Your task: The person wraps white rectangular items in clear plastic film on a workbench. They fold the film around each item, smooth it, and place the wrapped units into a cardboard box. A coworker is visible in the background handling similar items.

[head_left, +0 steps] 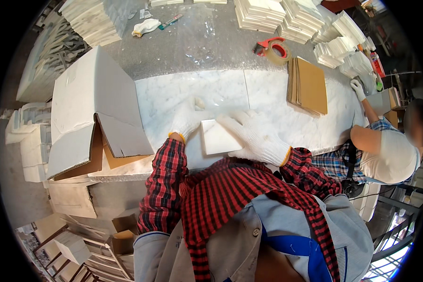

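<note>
Right hand [259,137] against one white block [218,138], left hand [188,117] half-curled near its left side; both grips unclear.

We're seeing a big white carton [91,94] blocking the L side, its flaps opening toward the near edge, L of our L hand [189,117]. The white block [216,141] is plugging the near middle btwn our hands, w/ our R hand [261,138] covering its R side. On the R, a cardboard stack [311,87] is standing in the way. Btwn carton & stack, bare marble [197,84] is giving us a wide lane to the far side. Beyond, a tape dispenser [275,50] is obstructing far R; tile stacks [94,21] are walling off far L.
</note>
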A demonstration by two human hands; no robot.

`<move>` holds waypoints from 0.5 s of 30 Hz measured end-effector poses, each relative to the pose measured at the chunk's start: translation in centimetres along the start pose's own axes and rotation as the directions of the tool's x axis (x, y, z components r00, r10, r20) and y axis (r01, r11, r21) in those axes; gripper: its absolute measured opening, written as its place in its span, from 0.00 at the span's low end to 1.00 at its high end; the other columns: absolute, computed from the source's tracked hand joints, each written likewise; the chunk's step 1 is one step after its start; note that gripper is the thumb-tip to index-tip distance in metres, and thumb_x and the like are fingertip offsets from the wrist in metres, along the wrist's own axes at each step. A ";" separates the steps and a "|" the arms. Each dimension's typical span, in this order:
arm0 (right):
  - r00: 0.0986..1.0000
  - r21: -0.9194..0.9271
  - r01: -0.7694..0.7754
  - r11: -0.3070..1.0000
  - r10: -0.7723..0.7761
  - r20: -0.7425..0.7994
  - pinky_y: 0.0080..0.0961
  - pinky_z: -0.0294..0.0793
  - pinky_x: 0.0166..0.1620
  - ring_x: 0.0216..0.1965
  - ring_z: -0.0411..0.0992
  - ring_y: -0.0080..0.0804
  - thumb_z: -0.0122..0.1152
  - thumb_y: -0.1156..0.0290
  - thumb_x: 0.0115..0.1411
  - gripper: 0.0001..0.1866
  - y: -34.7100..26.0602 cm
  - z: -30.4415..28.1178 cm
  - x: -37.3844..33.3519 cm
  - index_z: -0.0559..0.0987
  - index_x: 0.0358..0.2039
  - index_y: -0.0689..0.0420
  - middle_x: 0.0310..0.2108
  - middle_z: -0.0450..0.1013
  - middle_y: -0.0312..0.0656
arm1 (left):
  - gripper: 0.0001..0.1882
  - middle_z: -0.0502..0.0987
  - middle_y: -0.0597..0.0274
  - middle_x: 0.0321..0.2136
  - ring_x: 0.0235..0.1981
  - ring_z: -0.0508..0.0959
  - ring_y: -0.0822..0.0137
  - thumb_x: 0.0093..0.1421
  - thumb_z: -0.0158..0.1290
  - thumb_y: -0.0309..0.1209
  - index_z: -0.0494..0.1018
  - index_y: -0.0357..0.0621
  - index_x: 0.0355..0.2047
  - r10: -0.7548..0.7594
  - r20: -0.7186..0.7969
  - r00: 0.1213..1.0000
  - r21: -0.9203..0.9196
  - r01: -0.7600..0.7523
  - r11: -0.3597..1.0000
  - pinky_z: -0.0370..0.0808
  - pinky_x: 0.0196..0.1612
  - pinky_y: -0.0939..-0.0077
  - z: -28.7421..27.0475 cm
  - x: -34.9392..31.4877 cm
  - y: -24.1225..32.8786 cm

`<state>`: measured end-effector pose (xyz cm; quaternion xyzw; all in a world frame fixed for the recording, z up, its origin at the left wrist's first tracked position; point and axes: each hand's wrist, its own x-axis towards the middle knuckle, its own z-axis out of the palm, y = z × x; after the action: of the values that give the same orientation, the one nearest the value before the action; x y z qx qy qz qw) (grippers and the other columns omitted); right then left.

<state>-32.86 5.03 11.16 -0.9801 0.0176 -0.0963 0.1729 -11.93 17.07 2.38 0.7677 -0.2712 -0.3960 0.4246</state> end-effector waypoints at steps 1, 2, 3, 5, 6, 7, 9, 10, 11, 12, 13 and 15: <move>1.000 0.012 0.003 1.000 -0.003 0.005 0.48 0.74 0.51 0.47 0.74 0.52 0.78 0.57 0.44 0.44 0.0 0.1 0.1 0.73 0.64 0.49 0.46 0.73 0.47 | 0.18 0.79 0.63 0.29 0.33 0.78 0.73 0.51 0.67 0.31 0.75 0.40 0.39 -0.009 0.001 1.000 0.004 0.009 1.000 0.76 0.38 0.76 0.1 -0.1 -0.1; 0.999 0.004 -0.010 1.000 0.010 0.033 0.48 0.74 0.51 0.47 0.74 0.52 0.78 0.57 0.44 0.44 0.0 -0.1 0.5 0.73 0.64 0.49 0.46 0.73 0.48 | 0.18 0.80 0.62 0.29 0.33 0.78 0.72 0.51 0.67 0.31 0.75 0.40 0.39 -0.016 -0.004 1.000 0.011 0.016 1.000 0.77 0.39 0.75 0.0 0.0 0.0; 0.998 -0.004 -0.023 1.000 0.023 0.061 0.47 0.74 0.51 0.47 0.74 0.52 0.78 0.57 0.44 0.45 -0.2 -0.3 0.7 0.73 0.64 0.49 0.46 0.74 0.48 | 0.17 0.80 0.62 0.30 0.34 0.78 0.71 0.51 0.67 0.31 0.75 0.40 0.39 -0.022 -0.009 1.000 0.017 0.022 1.000 0.77 0.39 0.75 -0.1 0.0 -0.1; 0.992 0.008 -0.037 0.999 0.036 0.117 0.47 0.75 0.50 0.47 0.74 0.53 0.78 0.56 0.44 0.45 0.0 -0.2 0.7 0.72 0.64 0.50 0.46 0.74 0.49 | 0.16 0.80 0.61 0.31 0.35 0.78 0.70 0.52 0.66 0.29 0.75 0.40 0.39 0.021 -0.056 0.998 0.084 -0.016 0.996 0.77 0.40 0.74 0.1 0.3 -0.8; 0.989 0.029 -0.043 0.999 0.038 0.143 0.47 0.75 0.50 0.47 0.74 0.53 0.78 0.55 0.44 0.45 0.3 -0.3 0.7 0.72 0.64 0.50 0.45 0.74 0.49 | 0.16 0.80 0.61 0.32 0.36 0.79 0.70 0.52 0.66 0.28 0.75 0.40 0.39 0.052 -0.072 0.996 0.123 -0.043 0.991 0.77 0.41 0.74 0.5 0.6 -1.2; 0.975 0.065 -0.065 0.996 0.050 0.215 0.48 0.75 0.51 0.48 0.74 0.53 0.77 0.54 0.45 0.46 -0.1 -1.3 1.4 0.72 0.66 0.51 0.46 0.73 0.50 | 0.20 0.82 0.57 0.35 0.38 0.81 0.65 0.52 0.69 0.33 0.77 0.37 0.42 0.049 -0.084 0.995 0.079 -0.043 0.996 0.78 0.44 0.70 0.7 1.0 -3.5; 0.985 0.048 -0.067 0.997 0.059 0.159 0.47 0.74 0.55 0.52 0.73 0.54 0.77 0.48 0.47 0.49 0.8 -0.2 -0.6 0.70 0.68 0.51 0.50 0.73 0.52 | 0.25 0.83 0.53 0.38 0.40 0.83 0.61 0.53 0.71 0.36 0.77 0.35 0.46 0.087 -0.045 0.995 -0.036 -0.089 0.995 0.79 0.48 0.67 2.0 2.0 -3.7; 0.984 0.032 -0.053 0.998 0.046 0.173 0.47 0.73 0.57 0.54 0.73 0.54 0.77 0.44 0.47 0.50 1.0 -0.4 -0.5 0.70 0.68 0.51 0.51 0.73 0.52 | 0.24 0.83 0.53 0.39 0.41 0.83 0.61 0.54 0.70 0.34 0.76 0.34 0.47 0.087 -0.038 0.995 -0.102 -0.091 0.991 0.80 0.49 0.66 1.9 1.1 -3.0; 0.993 0.026 -0.012 1.000 0.009 0.117 0.47 0.72 0.59 0.56 0.72 0.54 0.77 0.43 0.47 0.51 1.0 -1.1 -0.4 0.69 0.69 0.51 0.54 0.72 0.52 | 0.24 0.83 0.54 0.38 0.40 0.83 0.63 0.56 0.69 0.33 0.75 0.35 0.48 0.074 -0.026 0.997 -0.149 -0.077 0.986 0.80 0.47 0.67 1.7 0.5 -3.6; 0.997 0.034 0.047 0.998 -0.049 0.056 0.46 0.72 0.60 0.58 0.71 0.53 0.78 0.42 0.47 0.52 1.1 -2.3 0.1 0.68 0.69 0.51 0.57 0.72 0.52 | 0.23 0.82 0.55 0.37 0.39 0.82 0.65 0.57 0.68 0.31 0.73 0.36 0.49 0.050 -0.030 0.998 -0.183 -0.055 0.982 0.80 0.46 0.68 0.6 0.4 -3.4; 1.000 0.183 0.015 0.983 -0.011 -0.024 0.45 0.71 0.62 0.58 0.72 0.54 0.78 0.43 0.47 0.51 1.6 -3.5 0.5 0.70 0.68 0.53 0.55 0.74 0.52 | 0.21 0.81 0.56 0.36 0.37 0.82 0.66 0.58 0.67 0.31 0.73 0.36 0.48 0.045 -0.072 0.996 -0.299 -0.065 0.952 0.80 0.45 0.69 -0.3 0.7 -2.2; 0.942 0.351 -0.330 0.876 0.329 0.065 0.42 0.71 0.63 0.58 0.74 0.50 0.73 0.48 0.57 0.44 4.7 -4.5 -0.9 0.70 0.69 0.55 0.54 0.76 0.53 | 0.19 0.80 0.59 0.34 0.35 0.80 0.69 0.60 0.66 0.29 0.72 0.38 0.47 -0.024 -0.132 0.991 -0.539 -0.052 0.840 0.79 0.43 0.73 -0.2 -1.0 0.4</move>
<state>-34.60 -0.79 13.53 -0.9150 0.1661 -0.0652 0.3617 -12.34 17.76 3.17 0.6393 -0.1249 -0.4011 0.6440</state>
